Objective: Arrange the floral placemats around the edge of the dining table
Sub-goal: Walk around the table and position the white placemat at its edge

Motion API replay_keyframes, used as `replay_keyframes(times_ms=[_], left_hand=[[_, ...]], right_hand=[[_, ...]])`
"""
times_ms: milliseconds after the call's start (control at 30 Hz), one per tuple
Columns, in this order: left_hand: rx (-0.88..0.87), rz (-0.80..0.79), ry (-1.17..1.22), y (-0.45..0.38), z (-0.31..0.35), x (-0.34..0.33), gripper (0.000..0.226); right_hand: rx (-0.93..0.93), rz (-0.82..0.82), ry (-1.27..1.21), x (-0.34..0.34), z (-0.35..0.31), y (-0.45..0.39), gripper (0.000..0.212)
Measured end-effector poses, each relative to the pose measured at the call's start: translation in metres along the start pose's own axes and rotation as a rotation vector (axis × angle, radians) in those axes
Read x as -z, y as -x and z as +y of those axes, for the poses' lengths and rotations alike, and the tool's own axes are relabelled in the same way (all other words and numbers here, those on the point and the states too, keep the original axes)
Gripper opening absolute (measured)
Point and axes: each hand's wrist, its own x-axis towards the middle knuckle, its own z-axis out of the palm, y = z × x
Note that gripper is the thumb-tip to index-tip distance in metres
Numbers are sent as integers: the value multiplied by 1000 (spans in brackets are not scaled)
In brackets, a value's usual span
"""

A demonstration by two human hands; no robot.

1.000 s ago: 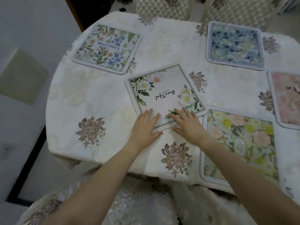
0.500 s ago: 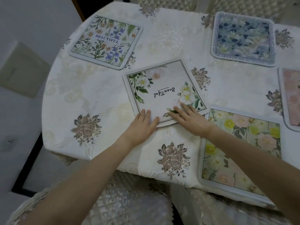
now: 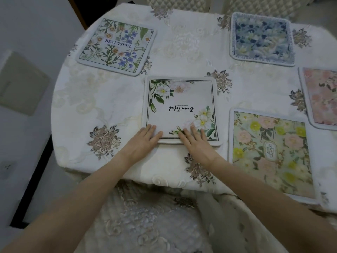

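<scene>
A white placemat with white roses and upside-down script (image 3: pixel 180 106) lies in front of me on the round table (image 3: pixel 127 110). My left hand (image 3: pixel 141 142) rests flat on its near left corner, fingers together. Flat on the near edge to the right lies my right hand (image 3: pixel 196 143). Neither hand grips the mat. Around it lie a blue-flower "BEAUTIFUL" mat (image 3: pixel 116 46) at far left, a blue mat (image 3: pixel 261 38) at far right, a pink mat (image 3: pixel 321 96) at the right edge, and a yellow-and-pink mat (image 3: pixel 269 152) at near right.
A cream embroidered tablecloth with brown rose motifs (image 3: pixel 104 140) covers the table and hangs over its near edge. Two quilted chair backs (image 3: pixel 175 3) stand behind the far side. A lace-covered seat (image 3: pixel 138 220) is below my arms. Grey floor is to the left.
The white rose mat has turned clockwise under both hands and now sits square to me, its near edge closer to the table's edge. The other mats have not moved.
</scene>
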Motion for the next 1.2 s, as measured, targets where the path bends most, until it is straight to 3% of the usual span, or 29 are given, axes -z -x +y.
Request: replay_keyframes(times_ms=[133, 233, 333, 567, 700, 800, 867, 933, 1033, 1200], left_hand=[[-46, -11, -25, 23, -15, -3, 53], [-79, -9, -28, 38, -28, -9, 53], [-114, -26, -59, 51, -36, -15, 52], [-154, 11, 61, 78, -34, -28, 50], [-174, 42, 74, 85, -33, -37, 50], [-158, 55, 54, 90, -31, -44, 50], [-155, 61, 21, 93, -30, -48, 51], [-148, 113, 24, 95, -28, -47, 50], [-85, 216, 63, 94, -27, -42, 54], [0, 161, 66, 91, -27, -50, 60]], right_hand=[[-61, -11, -22, -6, -37, 6, 99], [-96, -7, -41, -8, -61, 8, 80], [-112, -20, -63, -9, -81, 13, 73], [-94, -11, -25, -16, -107, 29, 83], [-83, 119, 51, -21, -115, 35, 87], [-114, 92, 57, -22, -116, 39, 90], [-109, 93, 46, -24, -116, 40, 76], [-130, 135, 12, -27, -118, 42, 50], [-245, 115, -58, -23, -117, 39, 53], [-342, 113, -149, -25, -113, 32, 55]])
